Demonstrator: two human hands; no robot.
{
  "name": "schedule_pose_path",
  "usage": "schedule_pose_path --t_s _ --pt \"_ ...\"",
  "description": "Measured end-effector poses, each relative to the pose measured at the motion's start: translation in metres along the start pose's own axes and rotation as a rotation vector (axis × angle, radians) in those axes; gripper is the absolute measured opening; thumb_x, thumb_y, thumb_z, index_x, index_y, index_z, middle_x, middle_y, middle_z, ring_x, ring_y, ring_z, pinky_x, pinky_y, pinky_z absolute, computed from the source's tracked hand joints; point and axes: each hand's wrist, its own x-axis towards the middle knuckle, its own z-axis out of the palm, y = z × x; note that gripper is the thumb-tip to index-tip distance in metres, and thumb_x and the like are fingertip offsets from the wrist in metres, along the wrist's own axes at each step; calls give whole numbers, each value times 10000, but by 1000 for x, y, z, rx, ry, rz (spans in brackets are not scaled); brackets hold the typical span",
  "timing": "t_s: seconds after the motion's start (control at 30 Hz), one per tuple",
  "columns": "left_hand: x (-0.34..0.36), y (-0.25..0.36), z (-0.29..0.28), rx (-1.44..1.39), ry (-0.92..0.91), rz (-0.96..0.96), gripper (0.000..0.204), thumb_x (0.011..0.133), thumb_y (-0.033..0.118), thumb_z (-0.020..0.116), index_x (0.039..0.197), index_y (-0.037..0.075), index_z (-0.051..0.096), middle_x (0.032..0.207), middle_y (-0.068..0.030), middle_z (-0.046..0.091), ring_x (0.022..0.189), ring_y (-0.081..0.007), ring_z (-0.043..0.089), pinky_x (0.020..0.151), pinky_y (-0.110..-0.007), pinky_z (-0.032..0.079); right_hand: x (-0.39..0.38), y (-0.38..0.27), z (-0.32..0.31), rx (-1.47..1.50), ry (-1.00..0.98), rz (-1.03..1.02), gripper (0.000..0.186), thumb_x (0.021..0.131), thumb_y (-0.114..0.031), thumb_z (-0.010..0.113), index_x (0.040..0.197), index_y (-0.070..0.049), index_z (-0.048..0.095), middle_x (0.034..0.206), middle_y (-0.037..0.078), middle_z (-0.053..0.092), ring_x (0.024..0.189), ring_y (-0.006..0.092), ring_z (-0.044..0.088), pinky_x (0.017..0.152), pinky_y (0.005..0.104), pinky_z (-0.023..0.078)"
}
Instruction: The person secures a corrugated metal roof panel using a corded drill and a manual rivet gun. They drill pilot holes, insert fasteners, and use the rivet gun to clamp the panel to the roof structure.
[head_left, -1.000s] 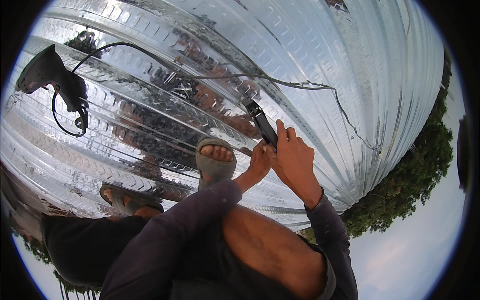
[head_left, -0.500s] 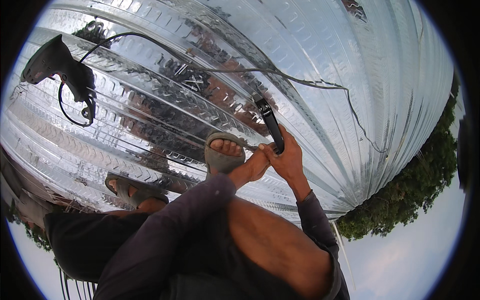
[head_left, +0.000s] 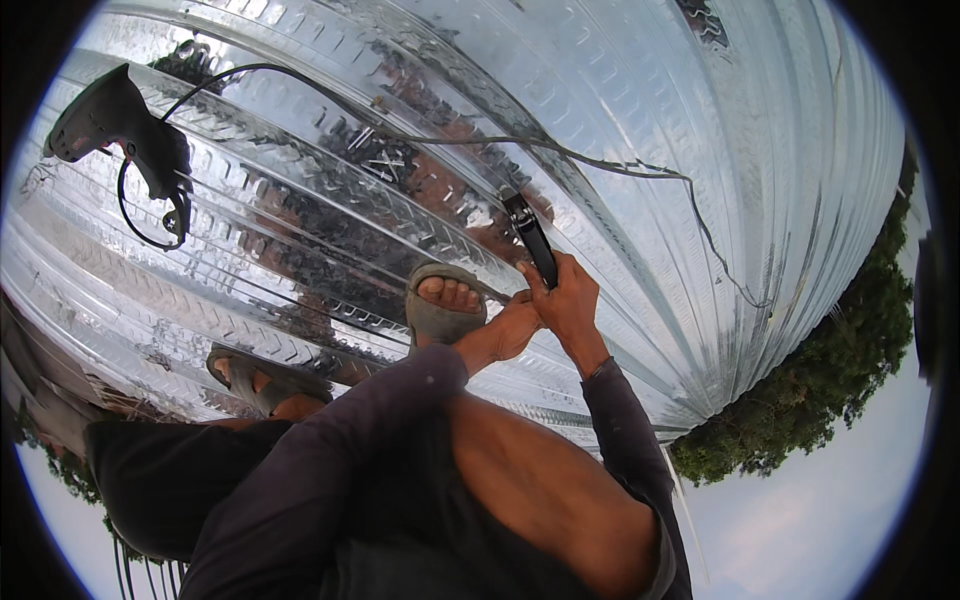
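My right hand [head_left: 573, 306] is wrapped round the lower end of a black-handled hand tool [head_left: 535, 245], which looks like a plier-type tool with a metal head. Its head [head_left: 508, 193] points up and left, against or just above the shiny ribbed metal sheet [head_left: 640, 235]. Beside my right hand, touching it, my left hand [head_left: 514, 328] is closed with fingers bent. What lies in those left fingers, if anything, is hidden.
A dark power drill [head_left: 120, 130] lies on the sheet at the far left. Its black cable [head_left: 490, 140] runs across to the right. Small thin metal pieces [head_left: 382, 166] lie near the middle. My sandalled foot [head_left: 443, 300] stands close to my left hand; trees [head_left: 800, 400] border the sheet.
My right hand and the tool have shifted slightly up and left. The left hand has stayed beside it, still closed. The drill and cable lie as before.
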Motion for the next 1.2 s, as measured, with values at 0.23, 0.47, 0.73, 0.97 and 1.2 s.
schedule_pose_path --t_s 0.23,0.47,0.73,0.97,1.2 --pt "3 9 22 69 97 83 250 1102 252 476 1280 101 566 1161 -29 611 1166 -129 537 1046 -332 411 -5 -66 -71 -206 -243 170 410 916 -255 722 1180 47 635 926 222 656 739 400 680 646 486 536" --pt "-14 7 22 166 -51 35 408 1058 245 583 1404 73 450 1343 -59 544 1265 -167 512 1056 -381 448 -7 -51 -42 -205 -49 61 549 883 -257 764 1297 61 595 975 218 670 779 374 699 704 461 550" --pt "-17 23 9 493 -18 70 458 690 -51 594 1100 82 436 1005 -32 426 896 -162 441 740 -270 381 17 -41 -47 314 -371 242 704 764 -320 880 1279 65 594 949 203 702 831 337 703 748 427 547" --pt "-19 24 19 524 -4 -17 378 729 -51 585 1095 14 516 915 -12 489 772 -143 449 644 -313 373 6 -8 10 127 -28 149 506 811 -366 850 1057 21 636 888 201 680 805 397 686 692 462 534" --pt "-17 20 28 342 77 124 296 820 -51 664 1067 65 548 1006 -24 576 980 -146 549 855 -290 445 -7 -42 -47 -57 -108 126 342 850 -258 796 959 33 652 880 216 660 769 407 671 678 491 517"
